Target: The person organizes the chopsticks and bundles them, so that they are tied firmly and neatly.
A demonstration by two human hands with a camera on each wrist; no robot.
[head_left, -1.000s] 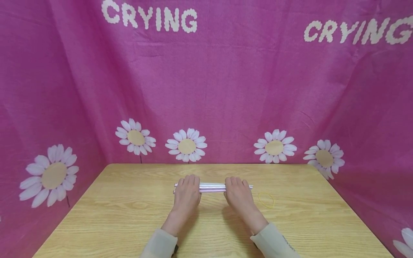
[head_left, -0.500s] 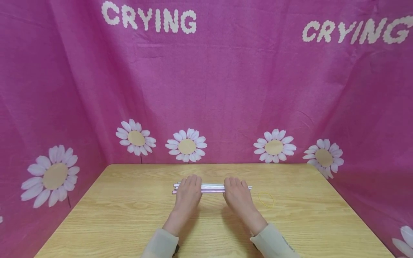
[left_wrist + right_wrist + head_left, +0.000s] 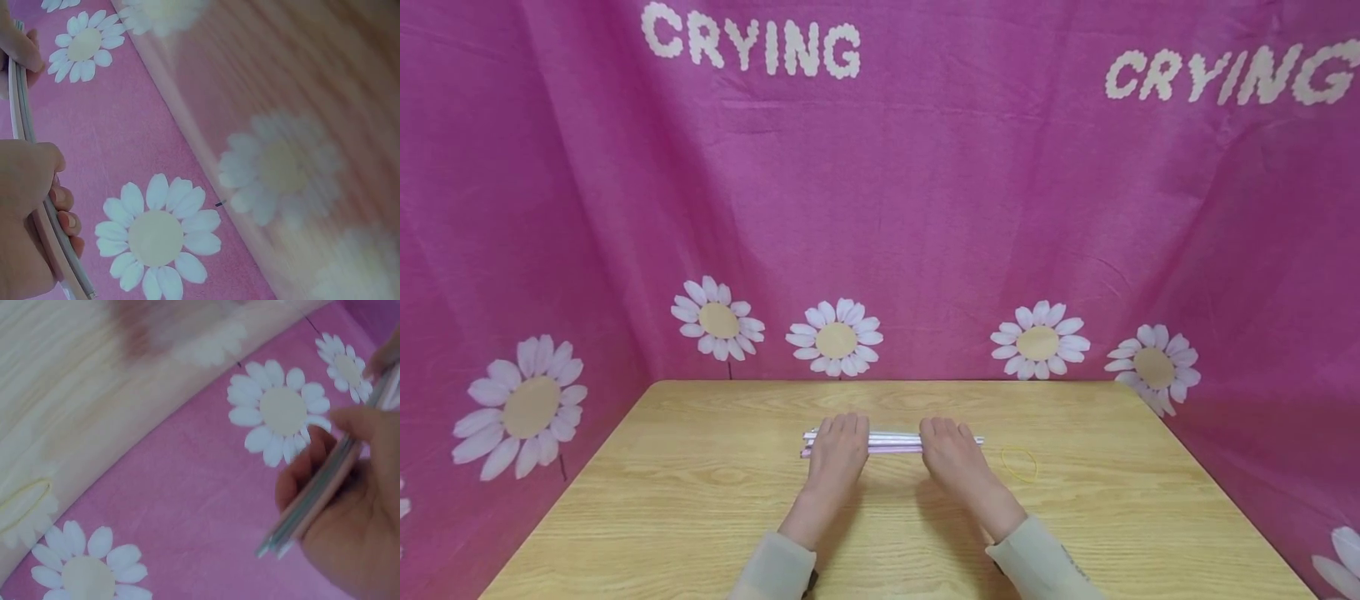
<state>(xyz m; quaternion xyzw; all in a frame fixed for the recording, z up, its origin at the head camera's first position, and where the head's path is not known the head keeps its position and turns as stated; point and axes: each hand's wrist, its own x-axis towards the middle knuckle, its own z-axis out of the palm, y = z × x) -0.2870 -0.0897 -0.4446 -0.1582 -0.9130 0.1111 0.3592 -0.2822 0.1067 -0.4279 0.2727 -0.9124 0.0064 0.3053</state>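
- Both hands lie on a bundle of straws [image 3: 895, 441] that rests crosswise on the wooden table [image 3: 700, 517].
- The left hand [image 3: 837, 454] covers the bundle near its left end, fingers curled over and round the straws; the left wrist view shows fingertips [image 3: 65, 219] wrapped under them, so it grips rather than merely rests.
- The right hand [image 3: 952, 454] does the same near the right end, thumb and fingers [image 3: 306, 469] closed round the stack (the right wrist view is soft, so how tightly is hard to tell).
- Between the two hands a short stretch of straws shows bare, and a few tips stick out past each hand, unevenly on the left.
- A thin yellow rubber band [image 3: 1018, 465] lies flat on the table just to the right of the right hand, apart from it and from the straws.
- Behind the hands hangs a pink cloth [image 3: 925, 208] printed with daisies.
- Risk, as a judgement: the straws are smooth, light and loose, so if either grip slackens they would likely fan out or roll away across the table.
- Squeezing too hard could flatten or kink them.
- Letting go with the right hand to take the band would leave that end unsupported, and the uneven ends could slide further out of line.
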